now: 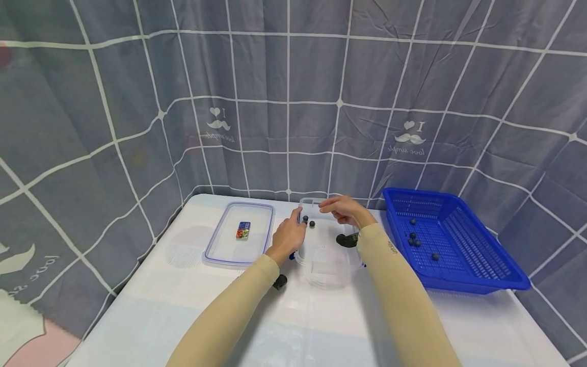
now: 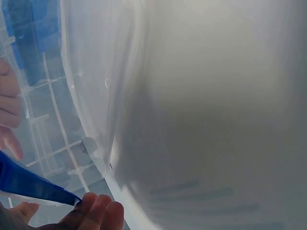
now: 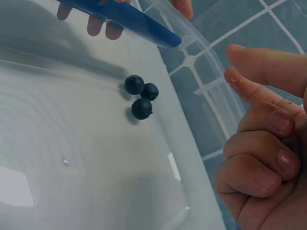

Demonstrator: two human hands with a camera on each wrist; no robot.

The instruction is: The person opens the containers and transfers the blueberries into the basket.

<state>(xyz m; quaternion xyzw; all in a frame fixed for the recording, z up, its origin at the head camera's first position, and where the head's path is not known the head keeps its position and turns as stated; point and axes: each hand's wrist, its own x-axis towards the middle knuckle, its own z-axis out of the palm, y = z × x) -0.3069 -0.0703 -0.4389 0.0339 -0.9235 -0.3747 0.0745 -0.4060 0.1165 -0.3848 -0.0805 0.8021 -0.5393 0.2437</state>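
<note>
A clear plastic food container (image 1: 327,279) stands in the middle of the table, with blue clips on its sides. My left hand (image 1: 290,234) grips its left wall, fingers around a blue clip (image 3: 144,26). Three blueberries (image 3: 141,109) sit close together on the container's floor, near the far left corner. Over the far part of the container is my right hand (image 1: 347,210). Its thumb and index finger point forward, slightly apart with nothing between them, while the other fingers (image 3: 259,148) are bent toward the palm.
To the left lies the container's lid (image 1: 222,242), blue-edged with a colourful label (image 1: 243,230) on it. A blue plastic basket (image 1: 458,283) stands at the right with several blueberries (image 1: 415,242) inside. A grey grid-patterned curtain (image 1: 312,127) hangs behind the table.
</note>
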